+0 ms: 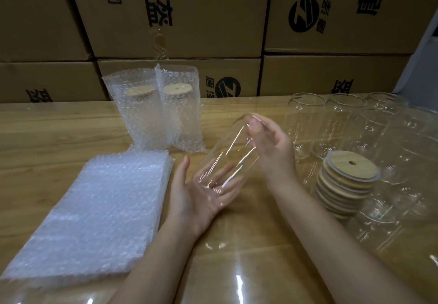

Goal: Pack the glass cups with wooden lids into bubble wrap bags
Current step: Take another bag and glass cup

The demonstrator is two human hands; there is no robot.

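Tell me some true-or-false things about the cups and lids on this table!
1. Two wrapped cups stand at the back of the table. True.
2. The glass cup being held has a lid on. False: its top is open, with no lid.
3. The wooden lids sit in a stack on the right. True.
4. The flat bubble wrap bags lie on the right. False: they lie on the left.
5. The left hand lies open under the glass cup. True.
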